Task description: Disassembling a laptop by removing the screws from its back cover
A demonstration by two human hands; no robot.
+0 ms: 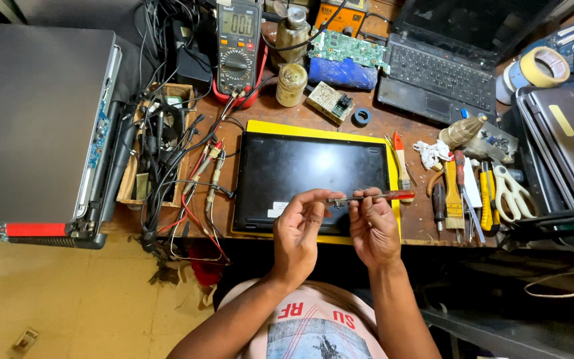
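The screwdriver (373,197), a slim tool with a metal shaft and a red handle, is held level above the near edge of the closed black laptop (310,169). The right hand (373,226) grasps the shaft from below, near its middle. The left hand (298,226) pinches the tip end between thumb and forefinger; whether a small part sits at the tip cannot be told. The tool looks light and stiff. The bare shaft is probably smooth, so the handle offers the surer hold.

The laptop lies lid-down on a yellow mat (393,174) on a wooden workbench (393,119). To the right lie more screwdrivers, a brush (454,193) and scissors (511,193). On the far side stand a multimeter (238,43), a jar (291,84), circuit boards and an open laptop (443,66). To the left are tangled cables (167,143) and a grey closed laptop (34,123). The floor beyond the bench is tan.
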